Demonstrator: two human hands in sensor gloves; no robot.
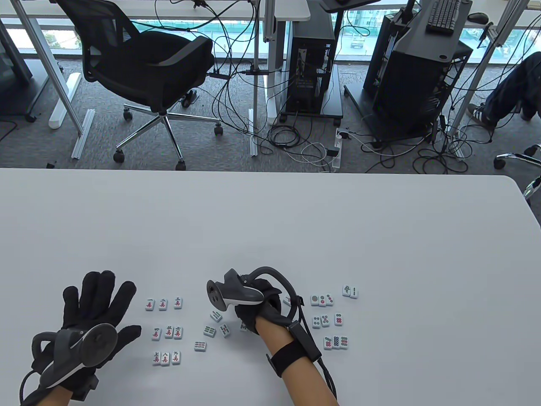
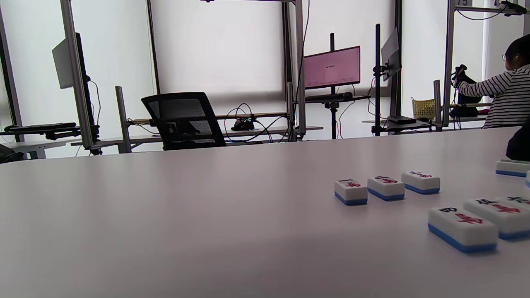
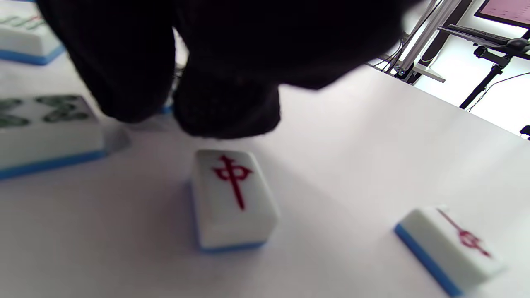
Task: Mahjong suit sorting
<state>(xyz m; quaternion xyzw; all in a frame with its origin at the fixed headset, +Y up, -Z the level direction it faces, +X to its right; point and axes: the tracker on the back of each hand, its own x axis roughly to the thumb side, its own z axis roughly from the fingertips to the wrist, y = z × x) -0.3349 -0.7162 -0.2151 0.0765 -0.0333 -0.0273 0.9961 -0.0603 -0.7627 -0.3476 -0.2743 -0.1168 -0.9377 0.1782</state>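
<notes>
Mahjong tiles lie face up on the white table [image 1: 270, 220]. Character tiles [image 1: 165, 332] form a three-by-three grid on the left, and they also show in the left wrist view [image 2: 387, 188]. Several bamboo tiles [image 1: 215, 327] lie loose in the middle. Circle tiles [image 1: 327, 321] sit in rows on the right. My left hand [image 1: 122, 311] rests flat with spread fingers, left of the grid. My right hand [image 1: 249, 317] is curled down over the middle tiles. In the right wrist view its fingertips [image 3: 223, 111] sit just above a red-centre tile [image 3: 232, 198]. A grip cannot be made out.
A second red-marked tile [image 3: 449, 244] lies to the right of the first. A bamboo tile [image 3: 45, 124] sits left of the fingers. Two more tiles [image 1: 350, 291] lie above the circle rows. The table's far edge [image 1: 253, 170] borders a floor with chairs and cables.
</notes>
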